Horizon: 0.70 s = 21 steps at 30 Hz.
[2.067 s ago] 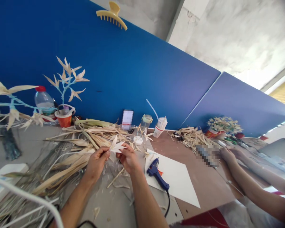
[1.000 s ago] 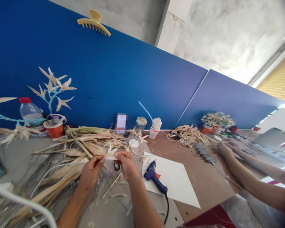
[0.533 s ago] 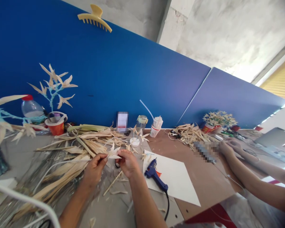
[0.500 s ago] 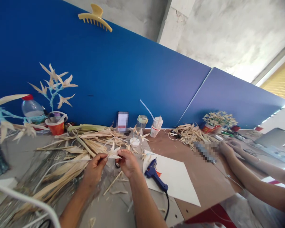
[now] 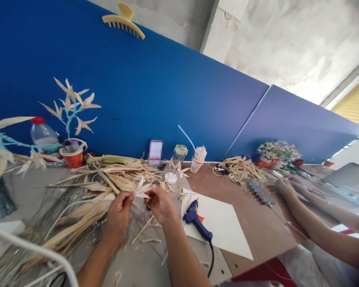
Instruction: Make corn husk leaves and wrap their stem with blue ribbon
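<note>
A pale, pointed-petal corn husk flower (image 5: pixel 141 189) is held over the table, between my two hands. My left hand (image 5: pixel 119 213) pinches it at its base between thumb and fingertips. From the other side, my right hand (image 5: pixel 161 205) has its fingers closed at the petal tips; part of the grip is hidden behind the hand. Just right of my right forearm, a blue hot glue gun (image 5: pixel 197 221) lies on a white sheet (image 5: pixel 224 227). Beyond my hands, another husk flower (image 5: pixel 182 171) stands by a small white round base (image 5: pixel 170 177).
Dried corn husks (image 5: pixel 86 215) spread across the left side. A potted husk-flower branch (image 5: pixel 73 105) and a plastic bottle (image 5: pixel 43 133) stand at back left. A phone (image 5: pixel 155 152), jar (image 5: pixel 179 153) and paper cup (image 5: pixel 196 164) line the blue partition (image 5: pixel 152 87). Another person's arms (image 5: pixel 305 215) rest at right.
My left hand has turned slightly, and the flower tilts up a little more between my hands. The whole view has shifted slightly; the glue gun and sheet lie as before.
</note>
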Each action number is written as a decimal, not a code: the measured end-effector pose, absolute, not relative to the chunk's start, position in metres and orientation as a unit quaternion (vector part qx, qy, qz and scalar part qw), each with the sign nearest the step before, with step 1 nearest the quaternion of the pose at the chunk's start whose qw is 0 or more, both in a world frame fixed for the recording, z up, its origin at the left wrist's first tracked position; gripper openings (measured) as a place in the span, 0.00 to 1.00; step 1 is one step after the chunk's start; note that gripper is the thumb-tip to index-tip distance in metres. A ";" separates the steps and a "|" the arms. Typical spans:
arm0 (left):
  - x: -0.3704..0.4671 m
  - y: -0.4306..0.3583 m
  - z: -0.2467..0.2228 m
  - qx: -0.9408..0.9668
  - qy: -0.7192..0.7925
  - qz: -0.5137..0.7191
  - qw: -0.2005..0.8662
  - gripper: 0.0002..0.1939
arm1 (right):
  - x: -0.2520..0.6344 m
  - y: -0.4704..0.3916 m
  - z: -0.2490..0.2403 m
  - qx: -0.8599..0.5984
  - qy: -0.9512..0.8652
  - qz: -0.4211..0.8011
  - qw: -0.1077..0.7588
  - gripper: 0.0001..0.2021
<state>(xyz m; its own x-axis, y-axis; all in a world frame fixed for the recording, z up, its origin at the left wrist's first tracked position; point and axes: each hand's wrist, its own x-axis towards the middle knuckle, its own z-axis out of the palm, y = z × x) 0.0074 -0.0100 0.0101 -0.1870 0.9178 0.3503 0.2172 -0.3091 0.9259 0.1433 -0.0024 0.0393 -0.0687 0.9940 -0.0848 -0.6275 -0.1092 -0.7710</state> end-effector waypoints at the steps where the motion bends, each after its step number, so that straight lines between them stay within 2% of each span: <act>1: 0.007 -0.010 0.010 0.558 0.505 0.587 0.300 0.09 | 0.143 -0.002 0.039 -0.322 -0.286 0.672 0.602 0.13; 5: 0.007 -0.011 0.010 0.556 0.509 0.589 0.291 0.08 | 0.146 -0.002 0.040 -0.314 -0.295 0.684 0.588 0.21; 10: 0.006 -0.008 0.005 0.554 0.524 0.582 0.282 0.09 | 0.143 -0.001 0.034 -0.298 -0.284 0.709 0.573 0.26; 12: 0.005 -0.008 0.004 0.553 0.528 0.582 0.277 0.09 | 0.137 -0.001 0.028 -0.304 -0.265 0.713 0.574 0.23; 16: 0.006 -0.009 0.005 0.547 0.528 0.585 0.281 0.09 | 0.122 -0.003 0.019 -0.323 -0.315 0.662 0.599 0.09; 21: 0.008 -0.010 0.008 0.556 0.518 0.575 0.302 0.10 | 0.125 -0.003 0.026 -0.276 -0.271 0.685 0.618 0.09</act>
